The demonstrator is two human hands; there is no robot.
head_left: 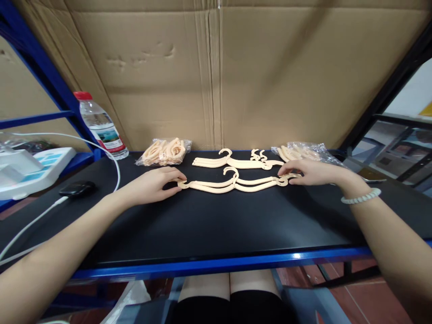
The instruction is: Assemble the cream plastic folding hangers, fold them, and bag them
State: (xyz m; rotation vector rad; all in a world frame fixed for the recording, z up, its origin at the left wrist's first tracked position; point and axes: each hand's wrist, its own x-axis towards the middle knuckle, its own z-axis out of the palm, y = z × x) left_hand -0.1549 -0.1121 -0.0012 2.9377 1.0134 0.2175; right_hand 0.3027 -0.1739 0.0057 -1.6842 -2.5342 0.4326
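A cream plastic hanger (pixel 232 182) lies flat on the black table top (pixel 216 220), seemingly two stacked pieces. My left hand (pixel 155 182) pinches its left end with thumb and fingers. My right hand (pixel 312 173) holds its right end, fingers curled over it; a pale bead bracelet sits on that wrist. Just behind lies a second group of cream hangers (pixel 236 162), untouched by either hand.
Two clear bags of cream hanger parts lie at the back: one on the left (pixel 165 151), one on the right (pixel 303 152). A water bottle (pixel 101 126) stands far left, beside a white cable (pixel 114 166), a black device (pixel 77 187) and a white appliance (pixel 30 168). Cardboard walls the back.
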